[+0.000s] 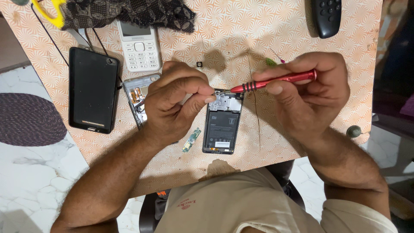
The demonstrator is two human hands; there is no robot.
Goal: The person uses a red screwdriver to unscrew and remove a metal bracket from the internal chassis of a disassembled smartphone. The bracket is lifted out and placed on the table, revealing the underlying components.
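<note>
My right hand (310,92) grips a red screwdriver (276,80) that lies nearly level, its tip pointing left over the top end of an opened phone (222,125) with its battery and metal shield bared. My left hand (177,101) hovers at the phone's upper left, thumb and forefinger pinched together right at the screwdriver's tip; something tiny may be between them, but I cannot make it out. Under my left hand lies a phone frame part (137,92). A small green circuit board (191,140) rests just left of the opened phone.
A black phone back cover (92,90) lies at the left, a white keypad phone (139,45) above it, and a dark patterned cloth (129,13) at the top. A black remote (326,16) sits top right. A tiny black part (199,64) lies near the centre of the patterned tabletop (241,34).
</note>
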